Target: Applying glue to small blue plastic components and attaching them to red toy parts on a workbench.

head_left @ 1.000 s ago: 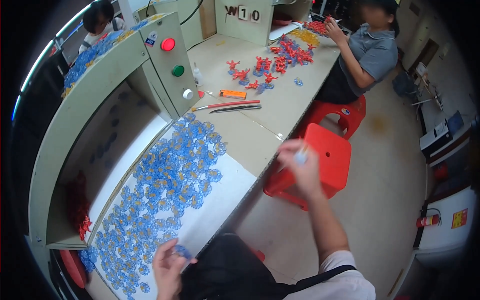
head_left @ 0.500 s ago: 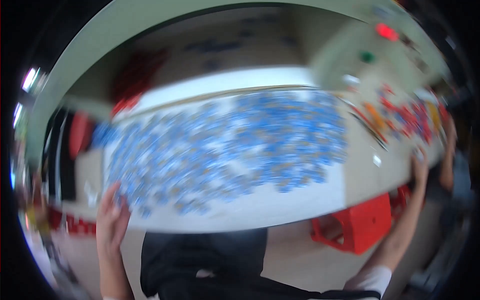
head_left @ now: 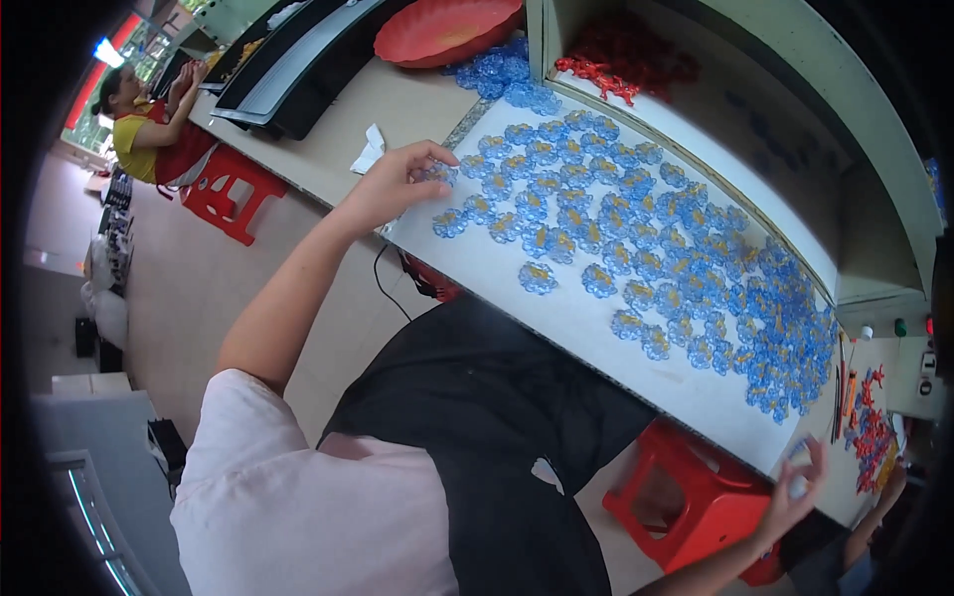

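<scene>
A single head-worn fisheye camera looks steeply down and to the wearer's left over a white desk (head_left: pixel 556 318), the frame rolled so the desk runs diagonally from upper left to lower right. The wearer's own shoulder, sleeve and dark lap fill the near lower centre; the left hand (head_left: pixel 393 184) sits at mid-distance in the upper centre, the right hand (head_left: pixel 795 487) at the lower right rim. Straight edges bow toward the dark circular border. Far off, at the upper left edge, a seated person (head_left: pixel 149 119) appears small. No second view is given.
</scene>
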